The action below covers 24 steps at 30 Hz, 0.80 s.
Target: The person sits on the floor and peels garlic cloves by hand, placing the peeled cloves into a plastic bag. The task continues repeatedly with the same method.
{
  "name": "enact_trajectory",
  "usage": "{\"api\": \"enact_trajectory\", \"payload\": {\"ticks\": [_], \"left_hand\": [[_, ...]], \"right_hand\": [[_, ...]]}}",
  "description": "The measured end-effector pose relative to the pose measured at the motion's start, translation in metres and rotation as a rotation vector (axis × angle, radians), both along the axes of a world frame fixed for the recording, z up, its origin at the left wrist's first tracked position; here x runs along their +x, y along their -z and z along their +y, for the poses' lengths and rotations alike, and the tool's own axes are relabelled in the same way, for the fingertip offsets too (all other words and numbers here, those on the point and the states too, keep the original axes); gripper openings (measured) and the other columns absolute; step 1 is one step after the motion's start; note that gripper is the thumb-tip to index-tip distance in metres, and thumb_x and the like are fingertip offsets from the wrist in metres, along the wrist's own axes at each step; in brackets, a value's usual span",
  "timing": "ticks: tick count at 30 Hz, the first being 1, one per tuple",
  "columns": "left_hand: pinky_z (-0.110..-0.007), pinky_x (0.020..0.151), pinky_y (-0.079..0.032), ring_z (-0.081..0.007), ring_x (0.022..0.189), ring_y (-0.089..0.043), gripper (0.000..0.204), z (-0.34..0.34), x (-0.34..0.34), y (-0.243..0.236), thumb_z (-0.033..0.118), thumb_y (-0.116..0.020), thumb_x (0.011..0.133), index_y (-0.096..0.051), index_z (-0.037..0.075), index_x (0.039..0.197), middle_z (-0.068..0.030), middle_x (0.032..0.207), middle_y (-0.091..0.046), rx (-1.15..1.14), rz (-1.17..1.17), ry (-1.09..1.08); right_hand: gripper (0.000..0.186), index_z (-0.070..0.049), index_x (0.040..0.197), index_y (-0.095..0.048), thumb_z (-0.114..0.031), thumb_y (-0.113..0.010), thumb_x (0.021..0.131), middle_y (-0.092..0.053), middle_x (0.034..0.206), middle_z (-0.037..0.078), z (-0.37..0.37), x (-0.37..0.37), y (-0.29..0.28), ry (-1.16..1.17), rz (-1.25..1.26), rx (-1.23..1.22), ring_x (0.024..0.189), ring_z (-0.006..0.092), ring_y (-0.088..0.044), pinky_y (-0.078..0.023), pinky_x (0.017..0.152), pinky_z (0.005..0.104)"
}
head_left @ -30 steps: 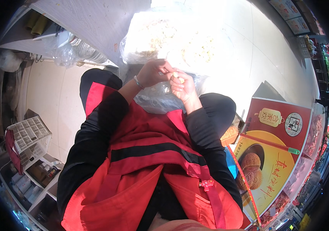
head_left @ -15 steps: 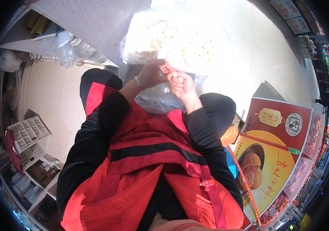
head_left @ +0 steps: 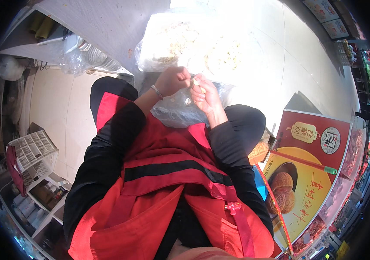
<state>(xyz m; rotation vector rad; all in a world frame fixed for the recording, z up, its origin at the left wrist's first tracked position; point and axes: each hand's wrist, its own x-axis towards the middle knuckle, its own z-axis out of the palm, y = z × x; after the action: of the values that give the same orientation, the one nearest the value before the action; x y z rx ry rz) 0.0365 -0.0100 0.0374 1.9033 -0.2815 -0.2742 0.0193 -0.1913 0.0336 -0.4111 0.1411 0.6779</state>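
Note:
My left hand (head_left: 176, 80), with a bracelet at the wrist, is curled up, its fingertips beside the top of my other hand; what they pinch is too small to make out. My right hand (head_left: 204, 93) is closed round small pale yellow pieces (head_left: 197, 85), which show between its thumb and fingers. Beyond both hands lies a white plastic-covered surface (head_left: 150, 52) with two heaps of small pale bits (head_left: 176, 43), washed out by glare. Beneath my hands is crumpled clear plastic (head_left: 172, 110), over my lap in a red apron (head_left: 159, 143).
A grey wooden panel (head_left: 85, 21) with a shelf holding clear plastic items (head_left: 102, 58) stands upper left. White plastic baskets (head_left: 33, 151) sit at the left. At the right are a red and yellow printed sign (head_left: 306, 173) and packed goods along the rim. Pale tiled floor (head_left: 297, 69) surrounds me.
My left fingers have curled in more and drawn slightly back from the pale pieces. My right fingers have shifted a little. The surroundings are unchanged.

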Motion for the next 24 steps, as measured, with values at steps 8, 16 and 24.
{"api": "enact_trajectory", "payload": {"ticks": [8,16,24], "left_hand": [[-0.021,0.063,-0.046,-0.0037,0.066,-0.054,0.008,0.0,0.006,0.009,0.004,-0.064,0.082,-0.063,0.004,0.09,0.0033,0.076,-0.062,-0.188,0.125,-0.048],[-0.025,0.066,-0.049,-0.0099,0.067,-0.06,0.014,-0.006,0.002,0.003,0.009,-0.067,0.079,-0.063,0.002,0.09,-0.0013,0.074,-0.063,-0.214,-0.021,-0.142],[-0.033,0.068,-0.051,-0.023,0.077,-0.062,0.015,-0.012,-0.006,0.002,0.009,-0.07,0.074,-0.06,0.005,0.084,-0.0077,0.085,-0.062,0.235,-0.673,-0.17]], "right_hand": [[0.009,-0.008,0.104,-0.048,-0.012,-0.051,0.096,-0.056,0.067,0.005,0.003,0.0,-0.012,0.118,-0.26,-0.587,0.044,0.005,-0.037,-0.028,0.04,0.0198],[0.013,-0.007,0.102,-0.05,-0.018,-0.054,0.096,-0.059,0.07,0.003,0.009,-0.001,-0.007,0.216,-0.386,-0.878,0.044,0.0039,-0.037,-0.028,0.041,0.0201],[0.02,-0.006,0.093,-0.059,-0.025,-0.052,0.097,-0.058,0.072,-0.001,0.021,-0.008,-0.002,0.209,-0.355,-0.912,0.05,0.0021,-0.04,-0.03,0.044,0.0177]]}}
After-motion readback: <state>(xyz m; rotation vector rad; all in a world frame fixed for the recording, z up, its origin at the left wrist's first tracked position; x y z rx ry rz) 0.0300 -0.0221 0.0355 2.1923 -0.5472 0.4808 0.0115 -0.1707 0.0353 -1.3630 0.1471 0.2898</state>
